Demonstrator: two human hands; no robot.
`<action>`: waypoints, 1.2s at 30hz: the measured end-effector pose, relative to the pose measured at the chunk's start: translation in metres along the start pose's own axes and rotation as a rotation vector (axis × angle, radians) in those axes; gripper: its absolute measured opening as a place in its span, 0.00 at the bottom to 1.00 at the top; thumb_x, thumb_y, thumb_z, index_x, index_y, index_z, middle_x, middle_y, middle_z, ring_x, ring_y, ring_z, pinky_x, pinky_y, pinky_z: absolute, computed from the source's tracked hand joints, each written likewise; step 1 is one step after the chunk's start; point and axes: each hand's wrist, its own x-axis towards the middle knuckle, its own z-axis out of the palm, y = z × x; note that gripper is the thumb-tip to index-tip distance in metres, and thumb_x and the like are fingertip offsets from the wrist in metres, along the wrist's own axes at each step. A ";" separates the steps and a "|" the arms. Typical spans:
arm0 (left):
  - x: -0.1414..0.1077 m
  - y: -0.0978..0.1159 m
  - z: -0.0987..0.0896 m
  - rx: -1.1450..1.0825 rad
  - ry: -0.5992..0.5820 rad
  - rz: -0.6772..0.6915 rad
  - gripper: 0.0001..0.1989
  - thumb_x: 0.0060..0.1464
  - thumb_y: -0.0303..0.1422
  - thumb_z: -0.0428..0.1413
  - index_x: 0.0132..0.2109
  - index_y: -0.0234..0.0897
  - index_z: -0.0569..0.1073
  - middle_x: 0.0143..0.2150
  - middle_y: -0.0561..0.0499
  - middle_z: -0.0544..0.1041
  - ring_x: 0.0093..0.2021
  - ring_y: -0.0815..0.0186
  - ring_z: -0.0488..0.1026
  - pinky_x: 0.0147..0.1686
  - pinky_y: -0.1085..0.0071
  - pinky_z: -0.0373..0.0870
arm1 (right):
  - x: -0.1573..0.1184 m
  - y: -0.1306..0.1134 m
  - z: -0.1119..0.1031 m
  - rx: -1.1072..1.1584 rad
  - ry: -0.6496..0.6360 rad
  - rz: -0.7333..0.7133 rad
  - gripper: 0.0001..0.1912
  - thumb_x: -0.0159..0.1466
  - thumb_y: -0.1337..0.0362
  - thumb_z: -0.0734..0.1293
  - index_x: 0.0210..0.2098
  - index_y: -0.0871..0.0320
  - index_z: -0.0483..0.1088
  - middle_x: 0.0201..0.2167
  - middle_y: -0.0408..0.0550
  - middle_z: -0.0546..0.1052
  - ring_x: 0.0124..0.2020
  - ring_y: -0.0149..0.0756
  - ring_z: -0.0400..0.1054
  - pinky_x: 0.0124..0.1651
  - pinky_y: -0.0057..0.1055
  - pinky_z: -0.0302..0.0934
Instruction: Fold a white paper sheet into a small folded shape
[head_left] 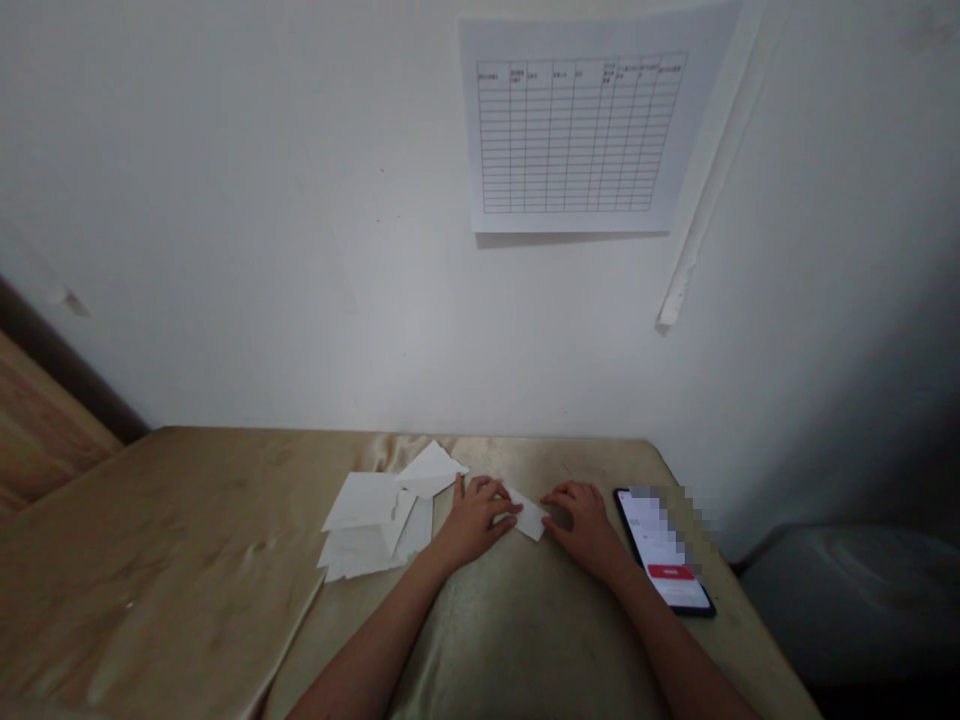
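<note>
"Since both hands are bunched up around it, where's the paper actually sitting?"

"Lower middle of the frame, a touch right of centre. It's a small white rectangular slip of paper (531, 519) on a shiny tan cloth-covered table (517, 640), right between the person's left hand (476, 518) and right hand (585, 522)."

"OK, and which way does it run?"

"Long axis looks slanted, upper left to lower right. So it heads off rightward from the left fingertips, and the right hand meets it from the right side."

"Which one's nearer then?"

"Both are pretty much at it, but the left laps further over: thumb and fingers curled onto the upper-left part. The right one's fingers are bent, tips by the right edge. Neither looks clenched. Pinching or just pressing? Honestly can't tell."

"What's around it?"

"Loose pile of white paper sheets (356, 550) just left of the left hand, plus a black-edged smartphone with a lit screen (651, 545) off to the lower right."
</note>
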 end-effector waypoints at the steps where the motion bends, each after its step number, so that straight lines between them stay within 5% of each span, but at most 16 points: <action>1: 0.000 0.000 0.001 0.005 0.004 -0.003 0.12 0.64 0.40 0.55 0.53 0.58 0.76 0.54 0.53 0.74 0.62 0.53 0.60 0.65 0.31 0.32 | 0.000 -0.001 -0.002 0.016 -0.019 -0.018 0.15 0.61 0.61 0.70 0.48 0.48 0.76 0.49 0.48 0.74 0.55 0.44 0.63 0.65 0.45 0.48; 9: 0.001 0.000 0.004 0.037 0.039 -0.070 0.12 0.60 0.40 0.59 0.51 0.59 0.78 0.62 0.53 0.69 0.64 0.51 0.58 0.64 0.31 0.36 | -0.002 -0.004 -0.004 0.056 -0.143 -0.134 0.22 0.54 0.56 0.76 0.48 0.46 0.77 0.52 0.47 0.74 0.58 0.47 0.61 0.68 0.51 0.40; 16: 0.002 0.000 0.003 0.012 0.031 -0.079 0.15 0.58 0.40 0.61 0.52 0.62 0.76 0.58 0.54 0.73 0.63 0.50 0.58 0.62 0.28 0.34 | -0.003 -0.007 -0.002 0.019 -0.083 -0.185 0.09 0.63 0.62 0.69 0.43 0.47 0.78 0.46 0.44 0.77 0.55 0.40 0.64 0.71 0.52 0.32; 36: 0.000 0.007 0.002 -0.014 -0.002 -0.087 0.20 0.52 0.43 0.63 0.53 0.58 0.75 0.56 0.51 0.71 0.61 0.49 0.61 0.64 0.37 0.41 | 0.005 0.003 0.010 -0.014 -0.040 -0.038 0.07 0.67 0.63 0.66 0.37 0.52 0.78 0.39 0.44 0.78 0.50 0.38 0.67 0.68 0.45 0.40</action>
